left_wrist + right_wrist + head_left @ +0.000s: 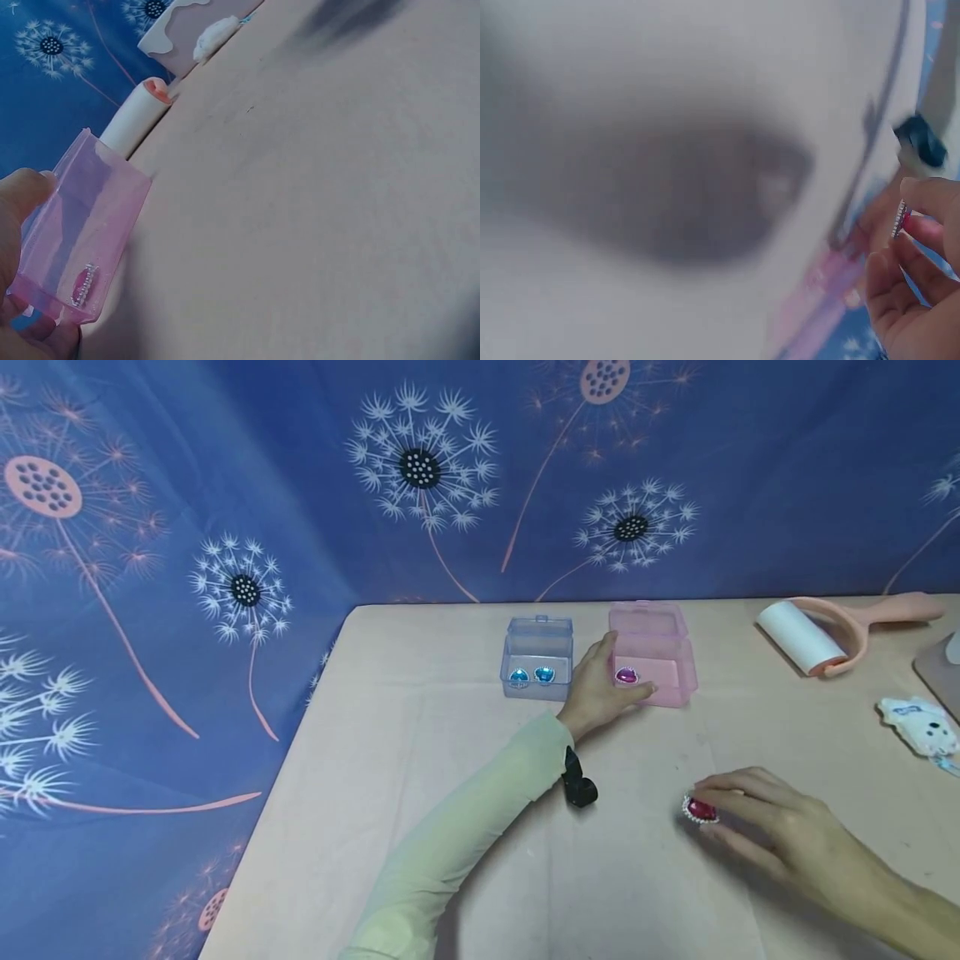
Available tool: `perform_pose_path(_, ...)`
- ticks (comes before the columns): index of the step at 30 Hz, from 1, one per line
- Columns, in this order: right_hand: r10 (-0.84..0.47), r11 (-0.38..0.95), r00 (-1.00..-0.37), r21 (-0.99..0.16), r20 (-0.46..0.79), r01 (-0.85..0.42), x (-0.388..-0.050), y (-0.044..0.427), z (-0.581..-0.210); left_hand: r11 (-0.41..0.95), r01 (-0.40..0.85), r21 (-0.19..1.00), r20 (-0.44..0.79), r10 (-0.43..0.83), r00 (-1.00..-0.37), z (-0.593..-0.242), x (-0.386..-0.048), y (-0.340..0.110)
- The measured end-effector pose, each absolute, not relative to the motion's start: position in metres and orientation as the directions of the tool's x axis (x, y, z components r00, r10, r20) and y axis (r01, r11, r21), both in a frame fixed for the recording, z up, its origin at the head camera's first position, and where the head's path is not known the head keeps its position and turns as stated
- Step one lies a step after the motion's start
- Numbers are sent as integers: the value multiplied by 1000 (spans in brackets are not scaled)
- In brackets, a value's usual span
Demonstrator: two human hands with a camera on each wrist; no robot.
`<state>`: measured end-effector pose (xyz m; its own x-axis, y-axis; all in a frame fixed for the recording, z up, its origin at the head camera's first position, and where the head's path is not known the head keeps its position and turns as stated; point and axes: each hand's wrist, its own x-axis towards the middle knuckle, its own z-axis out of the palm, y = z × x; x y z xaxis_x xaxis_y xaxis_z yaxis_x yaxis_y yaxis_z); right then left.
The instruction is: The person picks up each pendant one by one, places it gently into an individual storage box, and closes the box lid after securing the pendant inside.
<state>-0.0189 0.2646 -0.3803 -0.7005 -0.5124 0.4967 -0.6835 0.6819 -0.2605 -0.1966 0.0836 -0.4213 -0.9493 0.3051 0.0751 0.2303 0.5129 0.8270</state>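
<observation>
My left hand (596, 693) holds the open pink plastic box (675, 681) by its left end, thumb at the front and fingers behind. A pink-red gem (626, 676) with a beaded rim lies inside it, also seen through the wall in the left wrist view. Between thumb and fingertips, my right hand (787, 831) pinches a red gem (702, 810) edged with small silvery beads, above the table and in front of the pink box. Left of that box stands an open bluish clear box (538, 646) with two blue gems (544, 674) in it.
A lint roller (802, 637) with a pink handle lies at the back right. Nearer the right edge are a small white plush-like item (921, 727) and part of a pale container (941, 672). A blue dandelion-print cloth (300, 468) hangs behind the table (420, 710).
</observation>
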Motion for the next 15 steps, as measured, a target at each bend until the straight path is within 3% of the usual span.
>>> perform_pose_path(7, -492, 714, -685, -200, 537, -671, -65, 276, -343, 511, 220, 831, 65, 304, -950, -420, -196, 84)
perform_pose_path(15, -537, 680, -643, -171, 547, -713, -123, 280, -333, 523, 226, 822, 67, 305, -950, -420, -195, 83)
